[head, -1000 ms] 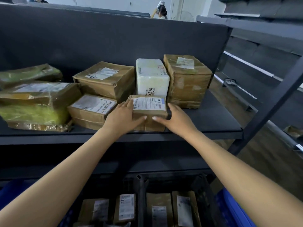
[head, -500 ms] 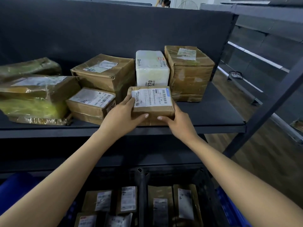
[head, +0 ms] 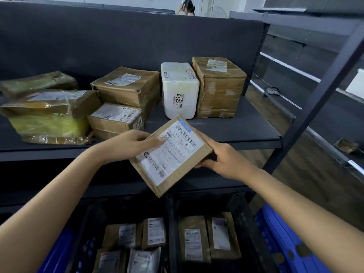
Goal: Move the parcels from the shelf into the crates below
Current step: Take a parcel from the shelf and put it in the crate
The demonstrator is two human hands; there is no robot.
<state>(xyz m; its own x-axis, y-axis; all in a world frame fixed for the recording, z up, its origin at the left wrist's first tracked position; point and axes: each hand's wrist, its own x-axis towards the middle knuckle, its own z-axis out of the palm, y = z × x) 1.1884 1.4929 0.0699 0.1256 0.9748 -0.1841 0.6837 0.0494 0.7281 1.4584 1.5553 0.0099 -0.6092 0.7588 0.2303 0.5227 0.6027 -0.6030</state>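
A small brown cardboard parcel [head: 170, 155] with a white label is lifted off the dark shelf [head: 236, 129] and tilted, its label facing me. My left hand [head: 130, 142] grips its left edge with the thumb on the label. My right hand [head: 222, 156] holds its right side, fingers curled under it. Below stand two black crates [head: 171, 213] side by side, each holding several labelled parcels. More parcels remain on the shelf: a white foam box [head: 179, 89], a tall brown box [head: 218, 87], a brown box [head: 128, 85] and a flat labelled one [head: 116, 119].
Parcels wrapped in yellow-green tape [head: 49, 115] lie at the shelf's left. A slanted dark upright [head: 323, 89] of the rack stands to the right. Blue crates [head: 285, 243] flank the black ones. A person [head: 187, 7] is far behind the shelf.
Both hands closed on the small parcel at the shelf's front, lifted it off, drew it toward me and tilted it over the crates.
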